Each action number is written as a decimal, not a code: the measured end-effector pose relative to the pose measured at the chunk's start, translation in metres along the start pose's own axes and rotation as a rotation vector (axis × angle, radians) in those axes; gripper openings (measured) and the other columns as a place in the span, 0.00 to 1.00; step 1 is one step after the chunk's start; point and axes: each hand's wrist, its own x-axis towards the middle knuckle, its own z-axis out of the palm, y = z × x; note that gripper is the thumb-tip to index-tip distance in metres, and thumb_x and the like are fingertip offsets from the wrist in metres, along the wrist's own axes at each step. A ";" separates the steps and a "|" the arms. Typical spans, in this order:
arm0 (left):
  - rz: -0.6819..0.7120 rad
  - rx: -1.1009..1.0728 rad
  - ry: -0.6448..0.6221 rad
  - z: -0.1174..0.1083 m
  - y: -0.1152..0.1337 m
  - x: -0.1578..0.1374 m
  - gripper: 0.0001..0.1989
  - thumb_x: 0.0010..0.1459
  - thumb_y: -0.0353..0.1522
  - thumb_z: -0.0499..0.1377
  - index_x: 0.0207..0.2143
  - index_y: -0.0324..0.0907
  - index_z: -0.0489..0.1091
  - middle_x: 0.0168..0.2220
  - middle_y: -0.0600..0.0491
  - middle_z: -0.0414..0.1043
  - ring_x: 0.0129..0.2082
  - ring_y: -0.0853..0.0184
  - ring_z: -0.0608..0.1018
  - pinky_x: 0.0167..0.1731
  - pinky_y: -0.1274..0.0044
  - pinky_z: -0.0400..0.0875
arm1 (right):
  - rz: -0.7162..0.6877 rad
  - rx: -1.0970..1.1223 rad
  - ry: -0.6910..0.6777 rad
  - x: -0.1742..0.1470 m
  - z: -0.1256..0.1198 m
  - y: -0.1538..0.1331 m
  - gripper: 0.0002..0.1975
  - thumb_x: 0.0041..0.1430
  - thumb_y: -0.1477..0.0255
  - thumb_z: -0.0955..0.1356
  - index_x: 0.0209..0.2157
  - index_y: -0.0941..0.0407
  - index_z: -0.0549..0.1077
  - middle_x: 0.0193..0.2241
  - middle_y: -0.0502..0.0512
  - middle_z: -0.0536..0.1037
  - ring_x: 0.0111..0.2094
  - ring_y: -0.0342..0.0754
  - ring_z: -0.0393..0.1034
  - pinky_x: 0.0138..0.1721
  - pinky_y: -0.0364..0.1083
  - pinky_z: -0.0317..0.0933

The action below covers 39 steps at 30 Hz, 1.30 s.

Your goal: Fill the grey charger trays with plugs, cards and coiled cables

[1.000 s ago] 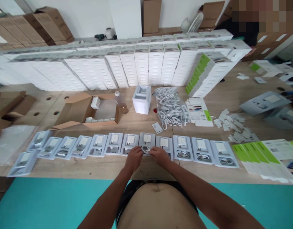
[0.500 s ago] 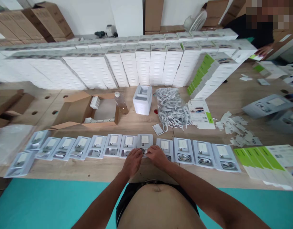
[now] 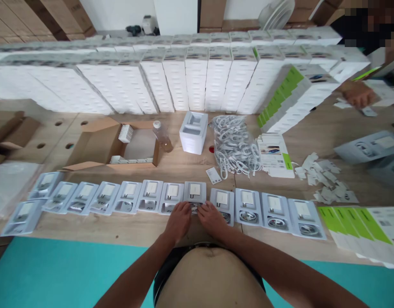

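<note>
My left hand (image 3: pixel 178 221) and my right hand (image 3: pixel 213 219) meet at the lower end of a white plastic tray (image 3: pixel 201 198). A white charger plug (image 3: pixel 195 189) lies in its upper compartment. Both hands have their fingers bent onto a coiled white cable (image 3: pixel 194 208) in the lower compartment, mostly hidden by the fingertips. To the right stand several trays, each with a charger and a coiled cable (image 3: pixel 248 217). In the row to the left, the trays (image 3: pixel 128 196) hold chargers, with no coiled cable visible in their lower compartments.
Behind the row are an open cardboard box (image 3: pixel 97 143), a bottle (image 3: pixel 163 137), stacked trays (image 3: pixel 193 132) and a bag of cables (image 3: pixel 234 145). White boxes (image 3: pixel 197 81) form a wall at the back. Flat cartons (image 3: pixel 354 222) lie at right. A co-worker's hand (image 3: pixel 359 94) is at far right.
My fingers have shifted slightly lower on the cable, and my right hand lies flatter over it. The view has tilted down a little. The co-worker's hand has moved down toward the table.
</note>
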 end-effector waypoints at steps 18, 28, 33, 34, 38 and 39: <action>-0.232 -0.515 0.211 -0.027 0.035 -0.012 0.13 0.61 0.32 0.53 0.46 0.45 0.72 0.51 0.48 0.71 0.53 0.61 0.71 0.55 0.66 0.65 | 1.126 0.493 0.055 0.023 -0.068 0.170 0.13 0.53 0.66 0.66 0.21 0.58 0.74 0.22 0.58 0.76 0.29 0.49 0.71 0.30 0.43 0.58; -0.541 -1.500 -0.121 -0.067 0.090 0.040 0.21 0.57 0.47 0.56 0.44 0.41 0.66 0.42 0.47 0.74 0.39 0.63 0.78 0.35 0.73 0.72 | 1.085 0.911 0.197 -0.049 -0.094 0.080 0.19 0.55 0.60 0.62 0.16 0.56 0.65 0.12 0.48 0.66 0.13 0.40 0.56 0.17 0.41 0.48; -0.581 -1.406 -0.076 -0.067 0.116 0.056 0.15 0.58 0.44 0.53 0.40 0.43 0.59 0.32 0.54 0.70 0.27 0.66 0.76 0.21 0.77 0.70 | 0.709 0.728 0.152 -0.050 -0.111 0.010 0.19 0.62 0.61 0.62 0.22 0.56 0.73 0.20 0.50 0.75 0.23 0.44 0.67 0.26 0.41 0.53; -0.593 -1.349 -0.063 -0.067 0.118 0.054 0.13 0.59 0.43 0.52 0.39 0.43 0.58 0.30 0.55 0.69 0.25 0.67 0.76 0.18 0.79 0.68 | 0.663 0.627 0.143 -0.050 -0.119 0.006 0.19 0.63 0.62 0.61 0.23 0.55 0.73 0.21 0.51 0.75 0.24 0.44 0.67 0.27 0.42 0.53; -0.545 -1.168 -0.119 -0.065 0.122 0.042 0.11 0.62 0.42 0.49 0.36 0.43 0.60 0.25 0.57 0.68 0.20 0.72 0.71 0.17 0.81 0.62 | 0.465 0.237 0.220 -0.054 -0.145 0.016 0.08 0.63 0.70 0.64 0.36 0.54 0.74 0.35 0.54 0.76 0.35 0.47 0.69 0.33 0.43 0.55; -0.520 -1.124 -0.127 -0.063 0.124 0.038 0.12 0.62 0.42 0.49 0.35 0.43 0.61 0.25 0.57 0.68 0.19 0.73 0.69 0.18 0.81 0.62 | 0.369 0.163 0.212 -0.055 -0.149 0.021 0.07 0.62 0.72 0.65 0.40 0.54 0.74 0.38 0.55 0.75 0.38 0.48 0.68 0.34 0.43 0.55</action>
